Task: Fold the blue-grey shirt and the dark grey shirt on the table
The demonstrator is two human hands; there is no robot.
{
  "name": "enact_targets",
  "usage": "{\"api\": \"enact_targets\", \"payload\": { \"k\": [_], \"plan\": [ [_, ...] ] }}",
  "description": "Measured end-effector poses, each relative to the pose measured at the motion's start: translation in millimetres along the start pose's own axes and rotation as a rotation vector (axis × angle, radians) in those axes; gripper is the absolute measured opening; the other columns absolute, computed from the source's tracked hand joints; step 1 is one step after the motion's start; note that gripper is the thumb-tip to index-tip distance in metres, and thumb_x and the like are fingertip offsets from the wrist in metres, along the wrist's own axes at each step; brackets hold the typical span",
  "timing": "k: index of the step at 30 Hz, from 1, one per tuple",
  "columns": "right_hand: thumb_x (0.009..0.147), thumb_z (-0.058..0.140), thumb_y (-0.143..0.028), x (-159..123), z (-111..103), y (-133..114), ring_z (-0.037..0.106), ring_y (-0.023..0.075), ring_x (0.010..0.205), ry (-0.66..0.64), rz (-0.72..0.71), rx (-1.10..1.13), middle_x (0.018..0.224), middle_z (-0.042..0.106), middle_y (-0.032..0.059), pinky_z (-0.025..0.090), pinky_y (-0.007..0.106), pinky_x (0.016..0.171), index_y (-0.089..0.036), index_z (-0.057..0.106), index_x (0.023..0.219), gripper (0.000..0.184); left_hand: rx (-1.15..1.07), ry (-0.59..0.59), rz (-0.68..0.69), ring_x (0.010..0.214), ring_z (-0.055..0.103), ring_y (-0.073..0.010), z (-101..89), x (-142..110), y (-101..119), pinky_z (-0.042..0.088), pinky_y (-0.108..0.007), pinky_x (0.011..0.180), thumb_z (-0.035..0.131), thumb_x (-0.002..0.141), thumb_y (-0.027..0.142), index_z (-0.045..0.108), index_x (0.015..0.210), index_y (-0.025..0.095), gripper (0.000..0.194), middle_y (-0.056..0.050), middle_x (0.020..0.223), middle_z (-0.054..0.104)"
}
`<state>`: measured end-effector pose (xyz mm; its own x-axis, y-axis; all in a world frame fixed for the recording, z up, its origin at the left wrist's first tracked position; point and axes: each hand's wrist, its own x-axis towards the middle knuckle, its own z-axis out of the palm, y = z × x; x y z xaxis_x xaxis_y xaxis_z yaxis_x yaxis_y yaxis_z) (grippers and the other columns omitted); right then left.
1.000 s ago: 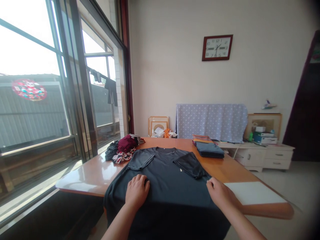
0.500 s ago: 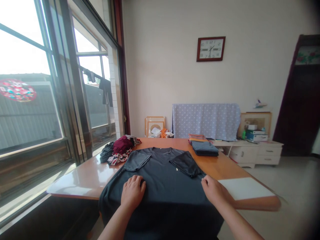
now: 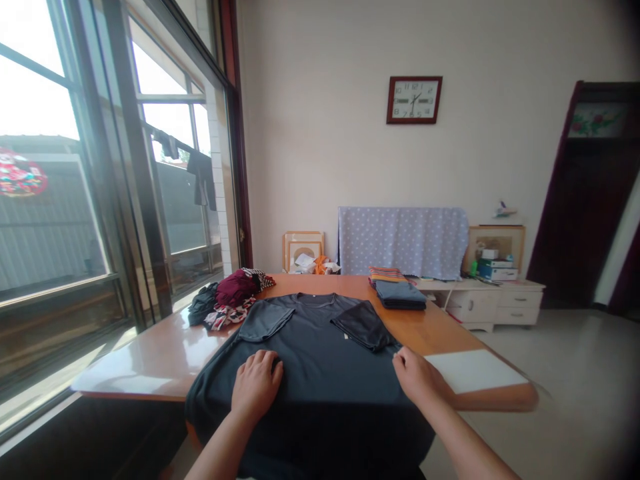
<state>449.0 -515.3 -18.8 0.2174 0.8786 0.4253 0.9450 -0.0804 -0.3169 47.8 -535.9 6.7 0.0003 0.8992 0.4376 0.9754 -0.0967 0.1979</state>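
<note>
- The shirt [image 3: 325, 370] lies spread on the table [image 3: 125, 363], over its near edge.
- The left hand [image 3: 257, 381] rests on it, thumb apart from fingers.
- The right hand [image 3: 419, 377] has fingers clamped on its side.

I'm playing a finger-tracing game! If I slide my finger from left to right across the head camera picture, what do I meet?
Round colourful sticker → hanging dark cloth → left hand → dark shirt's neckline → right hand → dark doorway.
</note>
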Motion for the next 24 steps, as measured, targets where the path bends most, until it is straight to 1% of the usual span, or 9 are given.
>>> {"api": "enact_targets", "payload": {
  "k": [6, 10, 12, 14, 15, 17, 20, 22, 24],
  "plan": [
    [0.094, 0.045, -0.032, -1, -7, -3, 0.051, 0.0164, 0.064, 0.003, 0.001, 0.014, 0.07, 0.064, 0.0013, 0.017, 0.029, 0.057, -0.023, 0.055, 0.071, 0.026, -0.031, 0.014, 0.016, 0.114, 0.054, -0.0267, -0.2, -1, -2, 0.036, -0.039, 0.094, 0.039, 0.097, 0.046, 0.065, 0.112, 0.027, 0.036, -0.008, 0.119, 0.063],
    [0.093, 0.043, -0.036, -4, -19, -4, 0.055, 0.0176, 0.066, -0.051, 0.026, 0.132, 0.075, 0.067, 0.0017, 0.024, 0.027, 0.056, -0.024, 0.059, 0.075, 0.027, -0.064, 0.002, -0.001, 0.115, 0.054, -0.0269, -0.3, -1, -3, 0.037, -0.039, 0.096, 0.042, 0.096, 0.046, 0.066, 0.113, 0.026, 0.035, -0.009, 0.12, 0.063],
    [0.093, 0.043, -0.039, -10, -25, -1, 0.059, 0.0192, 0.072, -0.017, 0.059, 0.229, 0.082, 0.07, 0.0024, 0.03, 0.027, 0.058, -0.025, 0.062, 0.08, 0.027, -0.109, 0.01, 0.0, 0.113, 0.056, -0.0268, 1.2, 1, -5, 0.039, -0.039, 0.095, 0.045, 0.095, 0.045, 0.066, 0.111, 0.026, 0.034, -0.008, 0.118, 0.064],
    [0.092, 0.043, -0.043, -22, -29, 4, 0.063, 0.0214, 0.081, 0.082, 0.071, 0.336, 0.09, 0.072, 0.0041, 0.038, 0.028, 0.065, -0.026, 0.064, 0.086, 0.028, -0.211, 0.046, 0.001, 0.11, 0.059, -0.0251, 3.1, 3, -11, 0.042, -0.037, 0.094, 0.047, 0.093, 0.044, 0.065, 0.111, 0.025, 0.032, -0.007, 0.117, 0.064],
    [0.091, 0.043, -0.045, -30, -29, 8, 0.063, 0.0225, 0.085, 0.138, 0.068, 0.391, 0.094, 0.072, 0.0054, 0.041, 0.029, 0.07, -0.025, 0.064, 0.089, 0.029, -0.28, 0.092, -0.011, 0.108, 0.06, -0.0238, 3.8, 3, -16, 0.044, -0.035, 0.093, 0.047, 0.093, 0.044, 0.064, 0.112, 0.025, 0.032, -0.007, 0.117, 0.064],
    [0.09, 0.045, -0.049, -48, -26, 17, 0.064, 0.0244, 0.091, 0.219, 0.079, 0.495, 0.099, 0.072, 0.0076, 0.044, 0.03, 0.078, -0.024, 0.065, 0.095, 0.032, -0.391, 0.25, -0.094, 0.104, 0.061, -0.0222, 3.7, 1, -28, 0.047, -0.033, 0.092, 0.046, 0.092, 0.044, 0.062, 0.113, 0.023, 0.033, -0.007, 0.116, 0.062],
    [0.088, 0.047, -0.055, -80, -12, 34, 0.065, 0.0259, 0.087, 0.216, 0.233, 0.597, 0.091, 0.073, 0.0074, 0.046, 0.031, 0.077, -0.024, 0.065, 0.094, 0.037, -0.337, 0.514, -0.34, 0.104, 0.059, -0.026, 0.7, -10, -52, 0.048, -0.038, 0.095, 0.045, 0.091, 0.044, 0.061, 0.112, 0.02, 0.035, -0.009, 0.107, 0.061],
    [0.087, 0.047, -0.058, -99, 3, 46, 0.066, 0.0265, 0.083, 0.17, 0.342, 0.647, 0.085, 0.073, 0.0068, 0.047, 0.032, 0.073, -0.023, 0.065, 0.093, 0.039, -0.233, 0.599, -0.469, 0.105, 0.057, -0.0299, -1.6, -22, -67, 0.044, -0.044, 0.1, 0.047, 0.089, 0.043, 0.061, 0.11, 0.017, 0.037, -0.01, 0.101, 0.061],
    [0.085, 0.049, -0.058, -115, 18, 54, 0.066, 0.0271, 0.081, 0.133, 0.422, 0.677, 0.083, 0.073, 0.0069, 0.047, 0.033, 0.072, -0.023, 0.065, 0.089, 0.039, -0.183, 0.612, -0.567, 0.105, 0.056, -0.0317, -2.4, -37, -79, 0.042, -0.048, 0.102, 0.048, 0.088, 0.04, 0.061, 0.11, 0.015, 0.036, -0.011, 0.098, 0.06]
  ]
}}
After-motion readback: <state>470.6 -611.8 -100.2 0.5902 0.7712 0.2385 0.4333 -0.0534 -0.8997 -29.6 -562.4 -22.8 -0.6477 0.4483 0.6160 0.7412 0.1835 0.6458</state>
